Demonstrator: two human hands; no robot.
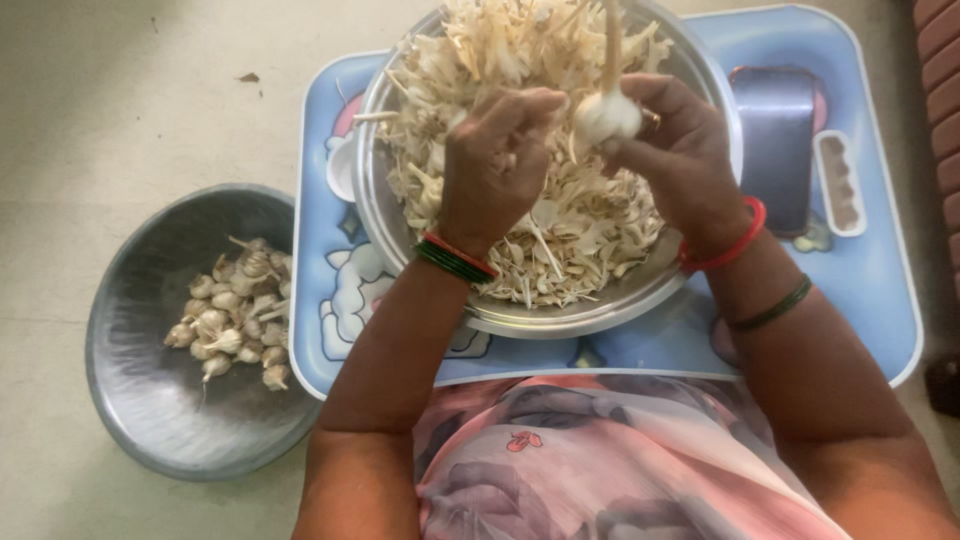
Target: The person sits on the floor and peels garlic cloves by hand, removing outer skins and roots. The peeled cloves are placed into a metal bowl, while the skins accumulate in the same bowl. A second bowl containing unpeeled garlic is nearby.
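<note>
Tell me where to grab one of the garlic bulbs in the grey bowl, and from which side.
Take a garlic bulb at the edge of the pile by its round body, probably from above: the grey bowl is open on top, and the stalk looks too thin for a firm hold. Both hands, left hand and right hand, are busy over the steel bowl.

The steel bowl's (600, 310) far rim and the garlic stalk (610, 40) run past the top edge.

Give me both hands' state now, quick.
Left hand: closed into a fist over the steel bowl; contents hidden.
Right hand: closed on a garlic bulb.
</note>
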